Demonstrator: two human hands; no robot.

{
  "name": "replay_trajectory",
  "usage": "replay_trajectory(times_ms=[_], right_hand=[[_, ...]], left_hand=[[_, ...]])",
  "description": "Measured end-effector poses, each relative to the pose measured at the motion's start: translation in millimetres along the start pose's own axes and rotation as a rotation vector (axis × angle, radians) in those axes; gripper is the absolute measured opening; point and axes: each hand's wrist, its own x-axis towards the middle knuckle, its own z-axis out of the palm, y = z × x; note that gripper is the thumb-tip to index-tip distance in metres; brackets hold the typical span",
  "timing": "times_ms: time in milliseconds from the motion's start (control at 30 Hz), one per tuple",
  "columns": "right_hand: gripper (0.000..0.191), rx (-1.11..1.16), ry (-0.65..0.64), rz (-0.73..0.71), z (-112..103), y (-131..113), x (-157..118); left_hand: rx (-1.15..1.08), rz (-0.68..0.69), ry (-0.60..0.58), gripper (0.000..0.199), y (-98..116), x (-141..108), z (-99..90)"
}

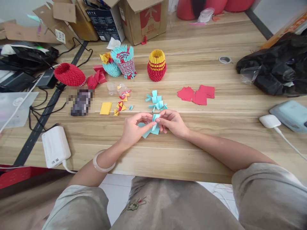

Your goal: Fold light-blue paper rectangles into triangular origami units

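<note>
The wood-grained table point(230, 118) bears red papers point(200, 98), yellow papers point(106, 108), folded blue slips point(157, 98) and paper vases point(156, 67).

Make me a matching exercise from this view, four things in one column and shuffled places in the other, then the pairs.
1. Folded light-blue paper
2. Roll of tape
3. Yellow paper stack
4. Bracelet

A. Left of the folded yellow-and-red pieces
B. Around the left forearm
C. Held in the left hand and right hand
D. Left of the black plastic bag

Pairs: 1-C, 2-D, 3-A, 4-B
</note>
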Motion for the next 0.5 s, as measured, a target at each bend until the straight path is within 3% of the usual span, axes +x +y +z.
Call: replay_trajectory(times_ms=[500], right_hand=[[0.029,-0.037,-0.004,-0.009,-7.5,7.2,1.1]], left_hand=[[-0.032,-0.086,0.007,0.019,1.3,2.5,0.7]])
